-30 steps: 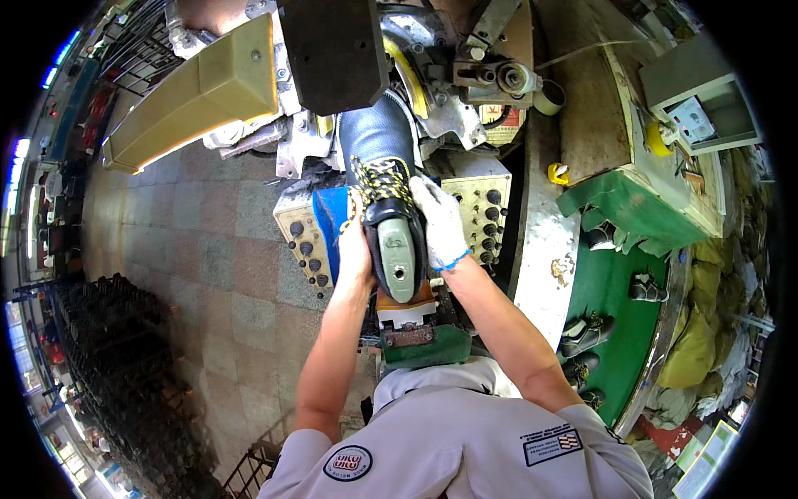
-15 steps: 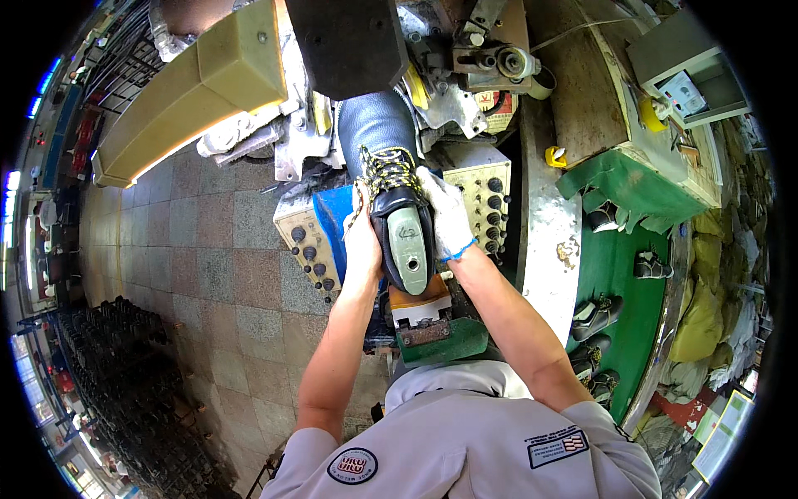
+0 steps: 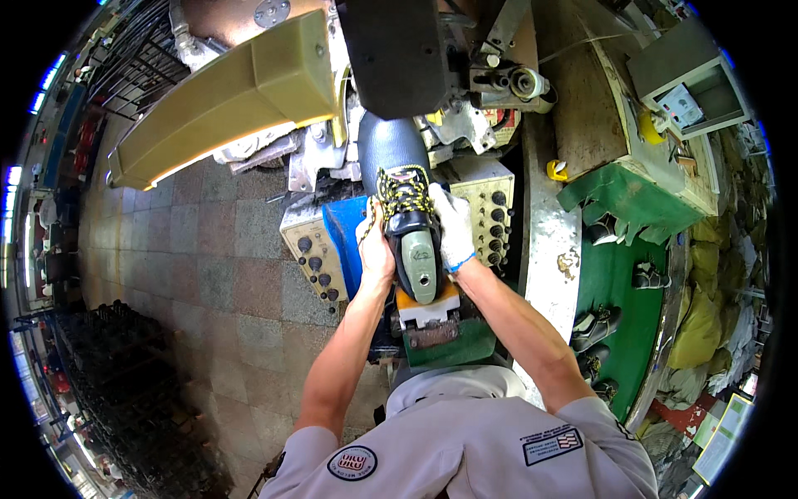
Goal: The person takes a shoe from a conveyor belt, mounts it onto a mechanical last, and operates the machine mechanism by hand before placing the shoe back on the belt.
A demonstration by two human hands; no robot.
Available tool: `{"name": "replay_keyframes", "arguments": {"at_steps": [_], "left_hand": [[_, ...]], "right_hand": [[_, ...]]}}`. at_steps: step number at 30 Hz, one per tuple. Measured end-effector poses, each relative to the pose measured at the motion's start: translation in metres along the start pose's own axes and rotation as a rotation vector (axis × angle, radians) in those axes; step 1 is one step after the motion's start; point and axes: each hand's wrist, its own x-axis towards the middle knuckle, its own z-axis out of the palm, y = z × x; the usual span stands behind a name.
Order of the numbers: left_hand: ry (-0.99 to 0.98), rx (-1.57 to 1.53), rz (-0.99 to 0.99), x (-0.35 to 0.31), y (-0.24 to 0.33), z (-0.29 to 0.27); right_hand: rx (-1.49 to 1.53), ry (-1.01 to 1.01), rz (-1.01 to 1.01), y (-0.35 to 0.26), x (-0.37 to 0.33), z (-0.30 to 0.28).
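A black leather shoe upper (image 3: 391, 150) with black-and-yellow laces (image 3: 405, 191) is stretched over a green shoe last (image 3: 419, 262). Its toe points away from me, with the tip hidden under a dark machine plate (image 3: 396, 58). My left hand (image 3: 376, 249) is closed around the left side of the shoe, its fingers by the laces. On the other side, my right hand (image 3: 453, 226), in a white glove with a blue cuff, grips the shoe beside the lacing. The heel end of the last is above an orange-and-white support (image 3: 428, 309) close to my body.
Control panels with dark knobs flank the shoe, one left (image 3: 312, 258) and one right (image 3: 490, 208). A curved yellow machine arm (image 3: 224, 100) extends left. To the right are a metal ledge (image 3: 549, 241) and a green surface with several shoes (image 3: 596, 327). Dark racks (image 3: 108, 374) stand at lower left.
The machine, shoe and both hands appear a little lower and farther right in the view. Both hands keep their hold on the shoe, whose toe is still under the plate.
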Motion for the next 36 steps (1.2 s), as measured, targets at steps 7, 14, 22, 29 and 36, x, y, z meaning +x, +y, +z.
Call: {"name": "replay_keyframes", "arguments": {"at_steps": [7, 14, 22, 29, 36], "left_hand": [[0.036, 0.152, 0.088, -0.001, 0.005, -0.002], [0.109, 1.198, -0.002, -0.127, -0.128, -0.116], [0.110, 1.185, -0.033, -0.134, -0.164, -0.133], [0.112, 0.419, -0.369, -0.169, -0.044, -0.149], [-0.024, -0.245, -0.263, -0.234, 0.102, -0.063]], "right_hand": [[0.003, 0.062, 0.118, -0.004, -0.002, -0.006], [0.106, 0.086, 0.106, -0.031, -0.084, -0.122], [0.105, 0.152, 0.223, -0.030, -0.135, -0.190], [0.116, -0.014, 0.197, -0.053, -0.134, -0.148], [0.203, -0.353, 0.122, -0.082, -0.172, -0.098]]}}
